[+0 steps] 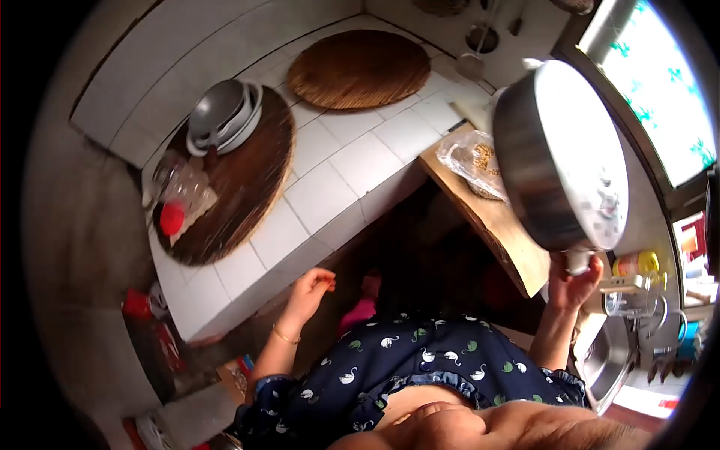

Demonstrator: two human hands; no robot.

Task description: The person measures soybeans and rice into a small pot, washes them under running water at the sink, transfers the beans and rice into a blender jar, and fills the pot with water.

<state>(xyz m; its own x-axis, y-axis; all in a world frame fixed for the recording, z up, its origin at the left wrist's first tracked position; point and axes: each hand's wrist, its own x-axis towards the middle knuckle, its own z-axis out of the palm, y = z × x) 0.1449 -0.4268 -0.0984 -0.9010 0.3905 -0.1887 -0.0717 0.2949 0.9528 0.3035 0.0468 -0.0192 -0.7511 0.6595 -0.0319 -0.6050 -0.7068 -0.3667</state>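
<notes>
At the right, my right hand (574, 283) grips the white handle of a large metal pot (532, 161). The pot is raised and tilted on its side, with its bright round face turned to the right. Below the tiled counter's front edge, my left hand (313, 286) hangs in the air with its fingers curled together; whether something small is in them I cannot make out. Behind the pot, a clear plastic bag (469, 154) with small tan pieces lies on a wooden board (495, 225), partly hidden by the pot.
A round brown lid (262, 180) on the tiled counter (330, 169) holds stacked bowls (217, 112) and a clear plastic container with a red cap (172, 218). Another round woven lid (360, 69) lies further back. A sink (611, 360) stands at lower right, beside a yellow container (636, 263).
</notes>
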